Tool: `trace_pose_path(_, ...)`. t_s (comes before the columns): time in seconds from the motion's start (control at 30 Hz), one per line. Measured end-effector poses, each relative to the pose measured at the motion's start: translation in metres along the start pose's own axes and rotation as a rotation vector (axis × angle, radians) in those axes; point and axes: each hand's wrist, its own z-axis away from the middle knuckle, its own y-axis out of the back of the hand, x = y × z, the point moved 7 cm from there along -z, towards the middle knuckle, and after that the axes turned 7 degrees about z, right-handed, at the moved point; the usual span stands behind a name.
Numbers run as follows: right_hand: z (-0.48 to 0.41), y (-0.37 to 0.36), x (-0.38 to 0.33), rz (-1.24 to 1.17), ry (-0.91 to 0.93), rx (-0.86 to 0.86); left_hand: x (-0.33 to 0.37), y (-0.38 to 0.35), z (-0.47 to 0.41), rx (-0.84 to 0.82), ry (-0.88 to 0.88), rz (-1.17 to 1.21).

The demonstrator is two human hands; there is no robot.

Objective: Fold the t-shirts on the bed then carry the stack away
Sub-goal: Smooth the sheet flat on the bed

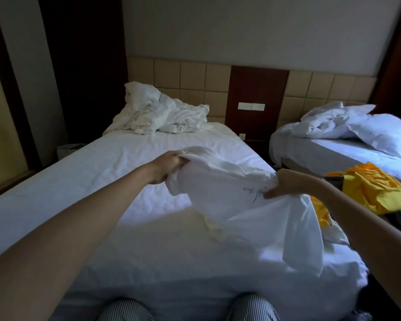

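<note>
Our striped knees (125, 309) meet the bed's (67, 181) near edge at 6 o'clock. Over the mattress our left hand (169, 166) grips the white t-shirt (252, 205) at 10 o'clock and our right hand (285, 185) clutches it at 2. Bare sheet spreads toward 9. Yellow t-shirts (375, 188) lie at 3, and a crumpled duvet (162, 114) at 12.

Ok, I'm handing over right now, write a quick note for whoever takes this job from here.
Hands: left hand grips one bunched end of the white t-shirt; right hand grips the other.
The shirt hangs between them over the bed, unfolded, its lower part draped on the mattress.
Crumpled yellow clothing lies to the right.
Done: no folded stack in view.
Left: spread and fold the white shirt, fold the rest, stack, carry away.
</note>
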Motion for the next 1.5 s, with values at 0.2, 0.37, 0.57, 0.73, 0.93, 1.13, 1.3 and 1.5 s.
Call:
trace_pose_path(0.2, 0.014, 0.012, -0.002, -0.641, 0.036, -0.041, 0.006, 0.011, 0.01, -0.176, 0.075, -1.07)
trace_pose_path(0.37, 0.003, 0.02, -0.021, -0.846, 0.081, -0.026, 0.028, 0.047, 0.01, 0.189, -0.034, -1.061)
trace_pose_path(0.57, -0.022, 0.068, -0.06, -0.422, 0.197, 0.233, 0.096, 0.108, 0.033, 0.484, -0.19, -1.087)
trace_pose_path(0.73, -0.049, 0.103, -0.092, 0.214, 0.052, 0.379, 0.125, 0.136, 0.046, 0.684, -0.299, -0.759)
trace_pose_path(0.93, -0.057, 0.168, -0.11, -0.203, 0.083, 0.629, 0.153, 0.169, 0.069, 1.001, -0.502, -0.273)
trace_pose_path(1.13, -0.055, 0.127, -0.119, -0.176, 0.223, 0.297, 0.085, 0.144, 0.066, 0.219, 0.137, -1.44)
trace_pose_path(1.3, -0.051, 0.083, -0.121, -0.444, 0.231, 0.156, 0.074, 0.164, 0.069, 0.415, -0.04, -0.63)
trace_pose_path(1.5, -0.05, 0.066, -0.116, 0.238, 0.093, 0.059, 0.1, 0.142, 0.069, 0.267, -0.144, -0.807)
